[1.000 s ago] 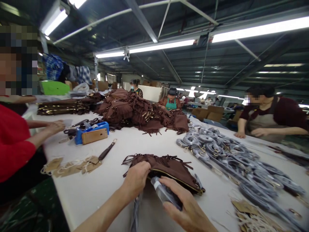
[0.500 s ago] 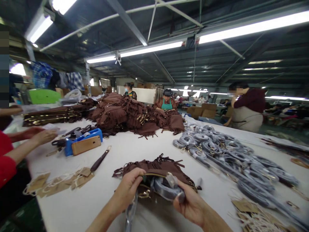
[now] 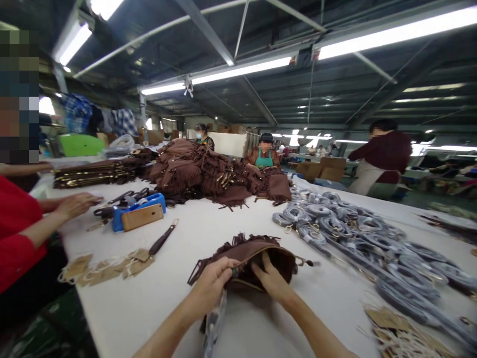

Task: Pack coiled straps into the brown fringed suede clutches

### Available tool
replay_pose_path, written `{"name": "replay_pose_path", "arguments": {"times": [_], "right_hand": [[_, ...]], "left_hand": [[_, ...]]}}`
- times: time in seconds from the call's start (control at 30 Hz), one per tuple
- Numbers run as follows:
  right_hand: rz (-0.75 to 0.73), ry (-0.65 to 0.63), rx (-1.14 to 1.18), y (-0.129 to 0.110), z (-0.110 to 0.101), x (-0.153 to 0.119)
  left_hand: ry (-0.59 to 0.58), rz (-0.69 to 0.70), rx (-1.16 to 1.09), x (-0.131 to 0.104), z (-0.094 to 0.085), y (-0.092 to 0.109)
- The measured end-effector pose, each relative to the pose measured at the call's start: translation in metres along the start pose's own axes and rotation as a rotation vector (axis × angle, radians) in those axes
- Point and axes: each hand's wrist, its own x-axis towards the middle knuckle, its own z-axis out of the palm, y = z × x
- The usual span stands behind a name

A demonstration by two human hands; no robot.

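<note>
A brown fringed bag [image 3: 257, 247] lies on the white table with its zipped mouth gaping towards me. My left hand [image 3: 214, 283] pinches the left end of that mouth between thumb and fingers. Inside the opening is my right hand [image 3: 274, 281], its thumb and visible fingers apart; the other fingertips are hidden in the bag. No strap coil shows in the opening. Below my left hand hangs a plastic-wrapped strip [image 3: 215, 323]. A dark zip pull [image 3: 307, 262] sticks out at the bag's right end.
Plastic-wrapped strap coils [image 3: 335, 223] spread over the right side, with paper tags [image 3: 387, 318] nearer me. Left are more tags [image 3: 141, 256], a wrist strap [image 3: 164, 237], a phone [image 3: 143, 217] and a co-worker's hand [image 3: 78, 205]. Brown bags [image 3: 186, 169] are heaped behind.
The wrapped strap coil my right hand held at the bag's mouth is out of sight. That hand has moved into the bag, whose mouth gapes wider. My left hand keeps its grip.
</note>
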Motion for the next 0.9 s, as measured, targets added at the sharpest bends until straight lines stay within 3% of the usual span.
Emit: {"name": "replay_pose_path", "arguments": {"times": [0.13,0.23,0.3,0.5,0.57,0.63,0.7,0.83,0.9], "right_hand": [[-0.029,-0.100,-0.423,-0.013,-0.013,-0.016],[-0.088,-0.162,-0.597,-0.022,-0.028,-0.036],[-0.121,-0.262,-0.568,-0.027,-0.030,-0.052],[-0.076,-0.499,-0.173,-0.031,0.013,-0.103],[-0.127,-0.518,-0.219,-0.036,0.025,-0.115],[-0.223,-0.484,-0.389,-0.042,0.023,-0.118],[-0.262,-0.380,-0.581,-0.045,0.005,-0.110],[-0.239,-0.065,-0.849,-0.032,-0.064,-0.073],[-0.213,-0.116,-1.022,-0.016,-0.095,-0.056]], "left_hand": [[0.056,-0.235,-0.127,-0.006,-0.017,-0.004],[0.067,-0.274,-0.233,-0.020,-0.023,-0.006],[0.044,-0.269,-0.268,-0.029,-0.024,-0.007],[0.069,-0.355,-0.356,-0.044,-0.020,-0.004],[0.086,-0.363,-0.332,-0.046,-0.021,-0.001],[0.102,-0.348,-0.250,-0.047,-0.024,0.000],[0.100,-0.302,-0.110,-0.048,-0.030,-0.003],[0.076,-0.127,0.223,-0.042,-0.050,-0.020],[0.114,-0.048,0.351,-0.035,-0.062,-0.031]]}}
